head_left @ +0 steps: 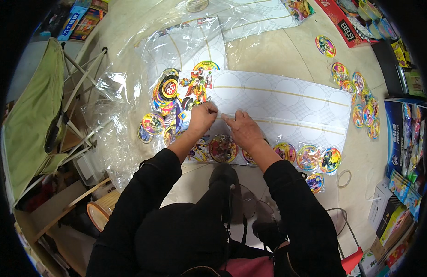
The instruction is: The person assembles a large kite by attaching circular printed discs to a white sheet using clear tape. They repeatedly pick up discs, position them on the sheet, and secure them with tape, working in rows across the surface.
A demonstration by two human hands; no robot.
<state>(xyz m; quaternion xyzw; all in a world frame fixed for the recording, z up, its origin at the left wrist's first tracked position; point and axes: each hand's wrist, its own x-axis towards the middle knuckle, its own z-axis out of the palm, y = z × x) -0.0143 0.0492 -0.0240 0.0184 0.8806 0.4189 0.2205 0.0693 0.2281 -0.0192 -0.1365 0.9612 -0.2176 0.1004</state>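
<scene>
A white board printed with rows of circles and tan strips lies on the floor in front of me. My left hand pinches at the left end of the lower strip; what is between its fingertips is too small to make out. Close beside it, my right hand rests on the board along the same strip, fingers stretched and apart. Colourful cartoon art covers the board's left end. Round picture discs, among them a dark red one and a yellow-rimmed one, lie along its near edge, partly behind my right wrist.
Crinkled clear plastic spreads at the left, and another circle-printed sheet lies beyond. Several loose discs are scattered at the right. A green folding stool stands left; packaged goods line the right. A tan ring lies nearby.
</scene>
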